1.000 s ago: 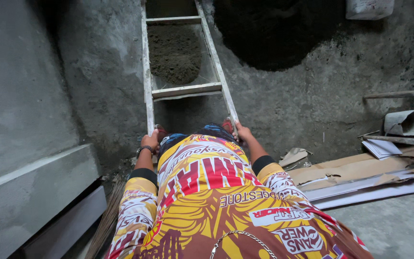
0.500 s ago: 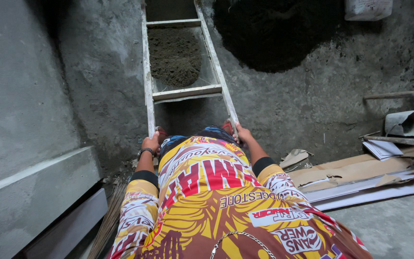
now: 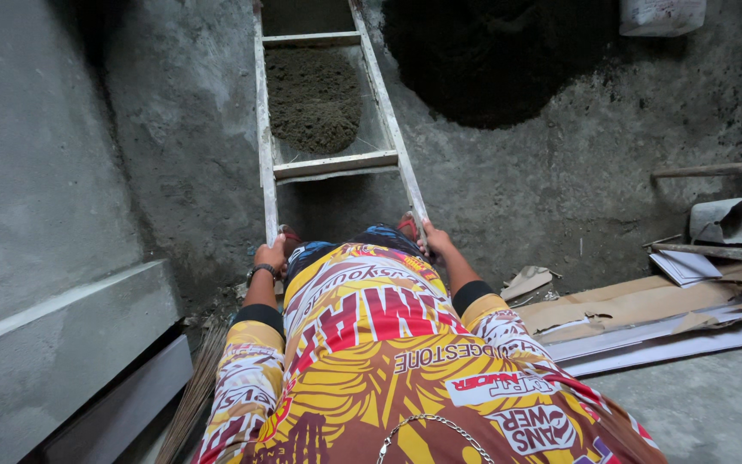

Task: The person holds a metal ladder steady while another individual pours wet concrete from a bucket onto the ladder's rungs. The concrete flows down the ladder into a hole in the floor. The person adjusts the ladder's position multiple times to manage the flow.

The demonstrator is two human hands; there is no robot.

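View from a head-worn camera, looking straight down the person's own body. A wooden ladder (image 3: 330, 163) with pale side rails and flat rungs runs from the top edge of the view down to the person, leaning against a rough grey concrete wall (image 3: 36, 172).

The left hand (image 3: 270, 255) is closed around the ladder's left rail, with a dark band on the wrist. The right hand (image 3: 436, 241) is closed around the right rail at about the same height. Both arms reach forward from a bright yellow, red and white printed shirt (image 3: 371, 369) that fills the lower middle of the view; a thin metal chain (image 3: 427, 425) hangs over it near the bottom edge. Between the two hands, just beyond the shirt, parts of the feet in sandals (image 3: 388, 234) show at the ladder.

Far below lies a concrete floor (image 3: 697, 404). Seen between the ladder rails is a mound of dark soil-like material (image 3: 313, 99), and a larger dark heap (image 3: 495, 60) lies toward the top right. At the floor's right edge are flattened cardboard sheets (image 3: 646, 305) and pale boards, with a rolled grey sack (image 3: 730, 220) just beyond them. A grey concrete ledge (image 3: 62, 335) juts out at the lower left, with broom bristles (image 3: 191, 395) beside it.
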